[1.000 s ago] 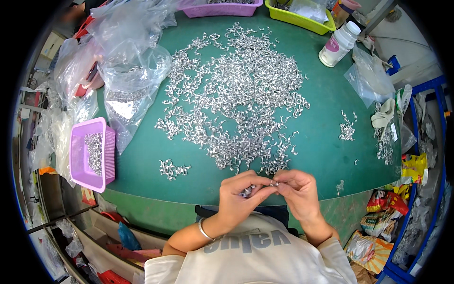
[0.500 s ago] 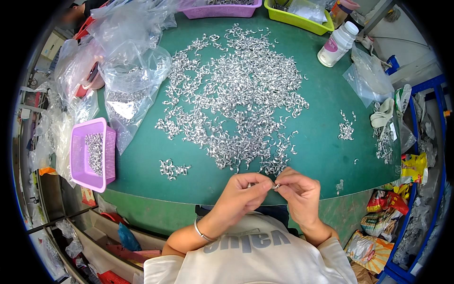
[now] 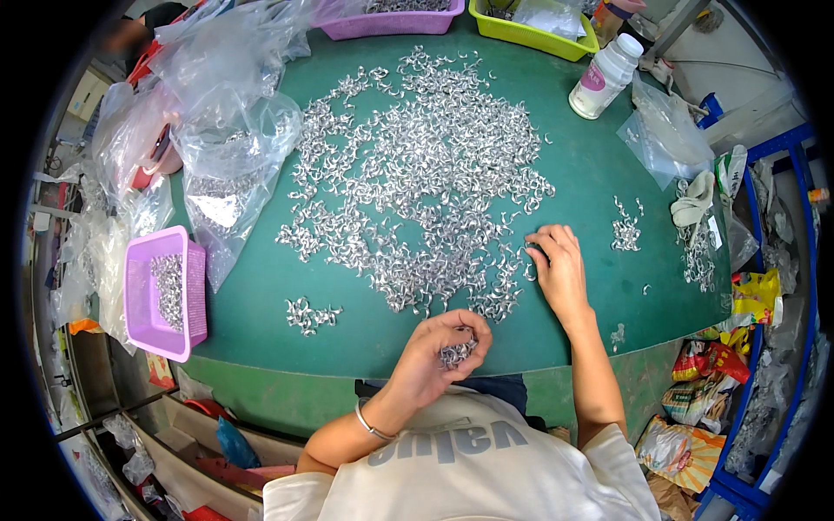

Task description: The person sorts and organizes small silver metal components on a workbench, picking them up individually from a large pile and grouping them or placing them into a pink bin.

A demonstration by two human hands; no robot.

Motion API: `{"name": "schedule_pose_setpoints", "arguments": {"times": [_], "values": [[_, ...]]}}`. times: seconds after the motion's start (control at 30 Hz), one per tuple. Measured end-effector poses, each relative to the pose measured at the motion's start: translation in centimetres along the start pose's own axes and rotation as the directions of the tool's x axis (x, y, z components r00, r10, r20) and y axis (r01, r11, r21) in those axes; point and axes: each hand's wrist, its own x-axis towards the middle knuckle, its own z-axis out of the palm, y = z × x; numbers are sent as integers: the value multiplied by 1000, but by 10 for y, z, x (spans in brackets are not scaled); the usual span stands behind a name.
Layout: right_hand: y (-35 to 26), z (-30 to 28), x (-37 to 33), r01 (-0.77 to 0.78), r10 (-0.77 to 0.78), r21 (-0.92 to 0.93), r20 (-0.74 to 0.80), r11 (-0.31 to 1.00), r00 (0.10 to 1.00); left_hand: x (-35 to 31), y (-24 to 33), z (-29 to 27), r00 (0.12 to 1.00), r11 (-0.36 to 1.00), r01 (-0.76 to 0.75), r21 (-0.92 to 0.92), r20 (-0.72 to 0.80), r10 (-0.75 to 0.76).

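The right hand (image 3: 560, 271) has parted from the left hand (image 3: 423, 358) and reached the right edge of the pile of curved metal pieces (image 3: 434, 182); its thumb and fingers sit close, but I cannot tell if they pinch 1. The left, near the table's near edge, curls around a clutch of pieces (image 3: 458, 351), so the 2 hands work separately. A lilac basket (image 3: 198, 300) and plastic bag (image 3: 239, 165) crowd the left.

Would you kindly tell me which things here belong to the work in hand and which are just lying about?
Seem to belong:
pile of small metal pieces, right hand at its edge
handful of similar pieces in the left hand

Apparently just lying about:
white bottle
grey cloth
coloured packets
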Motion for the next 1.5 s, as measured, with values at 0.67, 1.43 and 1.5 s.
{"name": "schedule_pose_setpoints", "arguments": {"times": [0.67, 1.43, 1.5], "values": [[-80, -44, -38, -495, 162, 848, 470, 187, 867, 1, -9, 9, 886, 694, -285, 661, -94, 453], [-82, -39, -46, -419, 358, 860, 308, 291, 881, 0, -3, 3, 997, 995, 59, -83, 45, -55], [-63, -34, -32, -398, 408, 714, 171, 576, 897, 1, -4, -3, 987, 979, 88, -181, 149, -61]]}}
